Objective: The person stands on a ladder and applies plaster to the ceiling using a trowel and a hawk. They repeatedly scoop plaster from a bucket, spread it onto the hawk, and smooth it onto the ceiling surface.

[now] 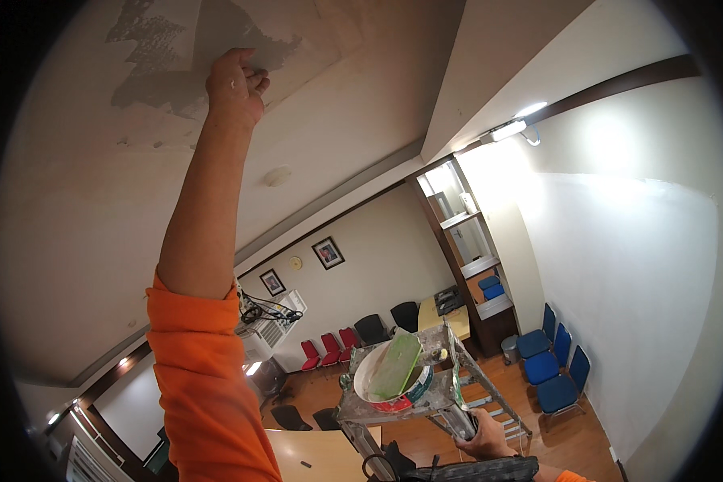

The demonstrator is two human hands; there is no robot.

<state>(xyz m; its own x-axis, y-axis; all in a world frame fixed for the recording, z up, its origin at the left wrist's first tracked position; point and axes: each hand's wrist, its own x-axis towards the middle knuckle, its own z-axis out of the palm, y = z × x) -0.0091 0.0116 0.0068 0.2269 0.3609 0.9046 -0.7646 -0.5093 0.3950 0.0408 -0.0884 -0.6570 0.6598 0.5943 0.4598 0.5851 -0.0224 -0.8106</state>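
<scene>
My left hand (237,90), in an orange sleeve, is raised to the ceiling (329,120) with its fingers curled. Its fingertips are at a patch of grey filler (157,88); whatever they grip blends into the grey and I cannot make it out. At lower right, my right hand (488,438) is wrapped round the side rail of a metal stepladder (402,414). On the ladder's stained top stands a round tub (390,404) with red and green on its side. A flat green board (398,365), smeared with filler, leans in the tub's mouth.
A white ceiling-hung device (277,325) with loose black cables is beyond my left sleeve. Below are a pale table (309,458), red chairs (329,349) along the back wall and blue chairs (558,390) along the right wall. A lit lamp (508,130) hangs at upper right.
</scene>
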